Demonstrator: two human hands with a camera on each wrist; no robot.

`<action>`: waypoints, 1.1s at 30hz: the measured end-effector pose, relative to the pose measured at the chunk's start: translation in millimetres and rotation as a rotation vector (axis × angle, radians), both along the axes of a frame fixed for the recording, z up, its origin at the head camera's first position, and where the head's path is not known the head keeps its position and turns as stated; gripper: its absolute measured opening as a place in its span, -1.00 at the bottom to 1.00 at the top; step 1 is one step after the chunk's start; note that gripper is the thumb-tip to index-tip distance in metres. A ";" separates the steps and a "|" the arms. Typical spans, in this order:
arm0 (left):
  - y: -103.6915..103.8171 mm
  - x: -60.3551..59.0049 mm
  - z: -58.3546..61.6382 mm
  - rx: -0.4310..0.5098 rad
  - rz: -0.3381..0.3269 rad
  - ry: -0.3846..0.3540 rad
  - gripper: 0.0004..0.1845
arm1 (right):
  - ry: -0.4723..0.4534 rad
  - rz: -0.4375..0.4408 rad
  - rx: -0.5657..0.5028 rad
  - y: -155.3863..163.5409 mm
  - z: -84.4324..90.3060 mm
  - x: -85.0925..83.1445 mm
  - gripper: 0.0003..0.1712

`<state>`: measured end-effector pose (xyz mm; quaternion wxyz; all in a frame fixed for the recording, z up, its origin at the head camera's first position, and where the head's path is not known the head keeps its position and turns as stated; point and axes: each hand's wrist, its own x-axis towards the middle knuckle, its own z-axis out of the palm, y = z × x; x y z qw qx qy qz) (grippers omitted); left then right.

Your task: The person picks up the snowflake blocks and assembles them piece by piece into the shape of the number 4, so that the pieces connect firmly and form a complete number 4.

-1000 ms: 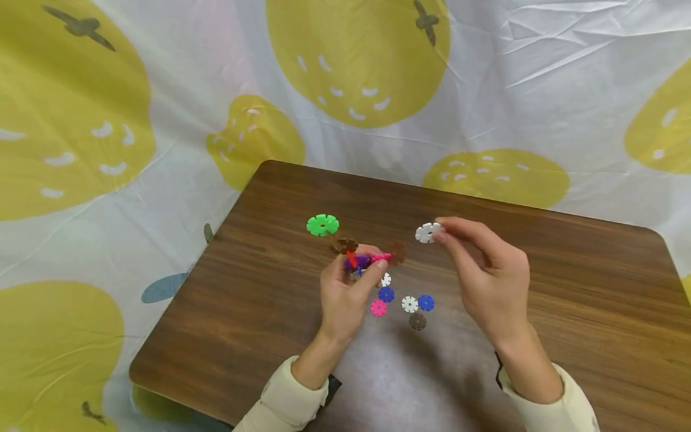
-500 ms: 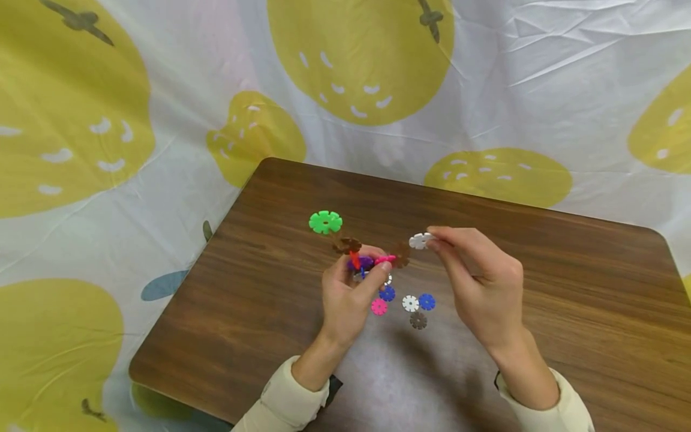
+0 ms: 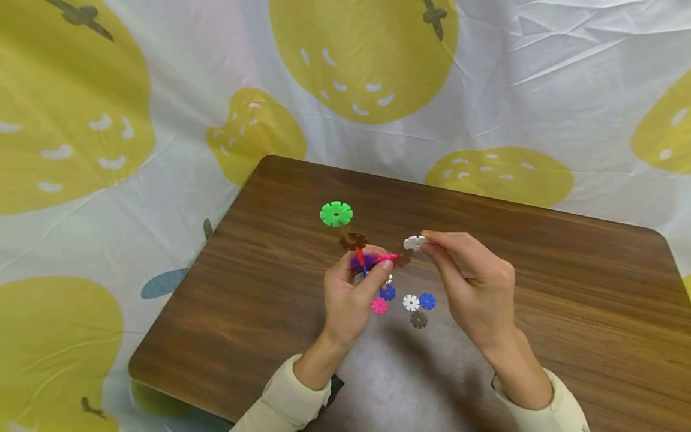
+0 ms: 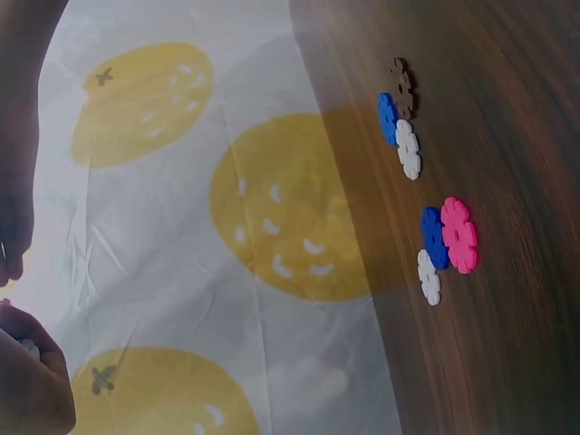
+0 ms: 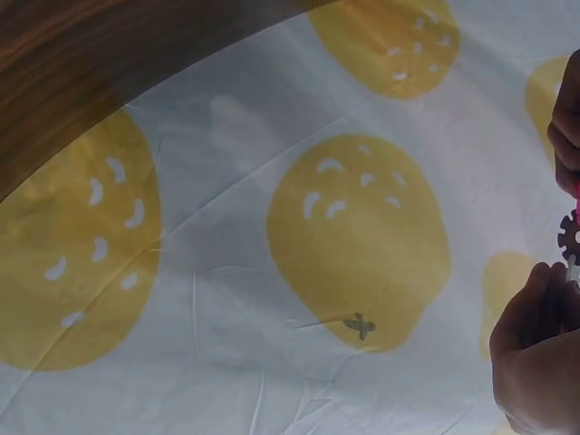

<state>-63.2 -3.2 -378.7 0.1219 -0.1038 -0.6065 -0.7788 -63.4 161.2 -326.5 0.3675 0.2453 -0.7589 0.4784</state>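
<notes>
Left hand (image 3: 348, 297) grips linked disc cluster (image 3: 367, 255); right hand (image 3: 475, 288) pinches white disc (image 3: 414, 242) against cluster's right end. No legible writing.

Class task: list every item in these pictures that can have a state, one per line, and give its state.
Left hand: grips joined disc cluster, lifted.
Right hand: pinches white disc against the cluster's brown disc.
Green disc: attached, topmost.
Six loose discs: flat on wooden table.

Discs on the table (image 3: 540, 288), between my hands.
Loose discs (image 3: 410, 303) lay before the held cluster (image 3: 367, 255), left hand (image 3: 348, 300) beside them.
</notes>
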 end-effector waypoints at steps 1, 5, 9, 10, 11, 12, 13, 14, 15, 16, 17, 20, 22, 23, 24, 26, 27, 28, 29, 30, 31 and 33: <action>0.3 0.0 -0.4 0.004 0.006 0.001 -0.90 | -0.005 0.001 -0.001 -0.1 -0.4 0.0 -0.74; 1.4 -0.3 -1.9 0.023 0.021 0.012 -0.89 | -0.022 -0.003 0.013 -0.2 -0.6 -0.4 -0.71; 1.5 -1.1 -2.3 0.032 0.022 0.026 -0.88 | -0.035 -0.008 0.032 -0.2 -0.1 -1.1 -0.69; 1.4 -1.4 -2.2 0.034 0.018 0.028 -0.88 | -0.034 -0.008 0.035 -0.1 0.1 -1.3 -0.69; 1.3 -1.8 -2.2 0.034 0.015 0.031 -0.87 | -0.032 -0.008 0.038 -0.1 0.5 -1.8 -0.69; 1.1 -2.1 -2.1 0.034 0.010 0.033 -0.87 | -0.031 -0.006 0.041 0.1 0.8 -2.2 -0.70; 0.9 -2.3 -2.2 0.035 0.004 0.035 -0.86 | -0.031 -0.002 0.044 0.3 1.1 -2.7 -0.71; 0.6 -2.4 -2.3 0.036 0.000 0.036 -0.86 | -0.033 0.005 0.043 0.4 1.5 -3.1 -0.71; 0.2 -2.5 -2.4 0.040 -0.005 0.037 -0.86 | -0.039 0.011 0.045 0.8 1.8 -3.5 -0.71; -0.1 -2.5 -2.6 0.043 -0.010 0.037 -0.86 | -0.047 0.020 0.047 1.2 1.9 -3.8 -0.72; -0.5 -2.5 -2.9 0.047 -0.014 0.037 -0.86 | -0.056 0.026 0.049 1.5 2.0 -4.0 -0.72; -1.7 -2.5 -3.7 0.059 -0.021 0.036 -0.85 | -0.080 0.033 0.049 2.9 0.5 -3.2 -0.68; -2.5 -2.9 -4.3 0.056 -0.017 0.035 -0.86 | -0.097 0.022 0.049 4.5 -1.2 -2.3 -0.64; -3.0 -3.2 -4.6 0.053 -0.013 0.035 -0.86 | -0.105 0.014 0.050 5.5 -2.2 -2.0 -0.60; -3.5 -3.4 -5.1 0.052 -0.009 0.033 -0.86 | -0.116 0.005 0.051 7.0 -3.5 -1.8 -0.57; -4.9 -3.6 -5.8 0.048 0.004 0.028 -0.87 | -0.140 -0.018 0.061 11.0 -6.7 -1.7 -0.51; -5.7 -3.7 -6.2 0.047 0.010 0.027 -0.87 | -0.156 -0.034 0.071 13.6 -8.8 -1.7 -0.50; -6.3 -3.9 -6.4 0.049 0.015 0.025 -0.87 | -0.173 -0.054 0.086 16.8 -11.4 -1.5 -0.50; -6.9 -4.0 -6.7 0.052 0.018 0.024 -0.87 | -0.195 -0.073 0.105 20.6 -14.4 -1.1 -0.50; -7.5 -4.0 -6.8 0.059 0.019 0.020 -0.87 | -0.213 -0.094 0.120 24.3 -18.2 -0.5 -0.50; -8.0 -4.1 -6.8 0.064 0.019 0.019 -0.86 | -0.234 -0.115 0.140 28.3 -22.4 0.5 -0.49; -8.7 -4.5 -7.2 0.076 0.015 0.015 -0.86 | -0.296 -0.156 0.185 37.0 -32.4 3.1 -0.47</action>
